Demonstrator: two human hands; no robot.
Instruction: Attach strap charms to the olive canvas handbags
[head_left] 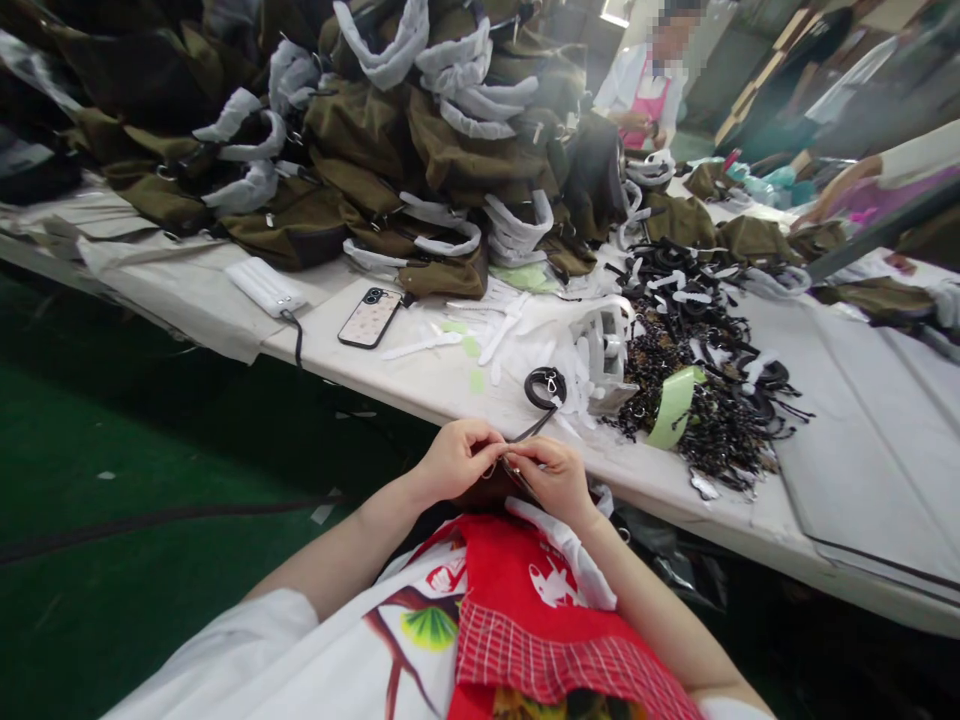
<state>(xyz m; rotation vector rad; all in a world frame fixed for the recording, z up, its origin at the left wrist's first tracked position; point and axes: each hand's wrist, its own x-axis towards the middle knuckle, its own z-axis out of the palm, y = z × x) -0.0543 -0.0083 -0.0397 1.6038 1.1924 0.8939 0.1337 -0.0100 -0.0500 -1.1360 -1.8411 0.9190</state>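
Note:
My left hand (459, 459) and my right hand (553, 482) meet just off the table's front edge, fingertips pinched together. Between them they hold the end of a thin black strap (534, 427). The strap runs up to a black coil (545, 388) with a metal clasp, lying on the table edge. Small metal parts glint at the fingertips, too small to tell apart. Below the hands, partly hidden, is a dark brown piece (484, 495). A white-wrapped handle (566, 550) lies over the red apron (510, 570), by my right wrist.
Olive bags (367, 130) with white-wrapped handles are piled along the table's back. A phone (370, 318), a white power bank (264, 287) with a cable, and a grey dispenser (606, 345) lie nearer. Black straps (705, 400) heap at right. Other people (645, 95) work beyond.

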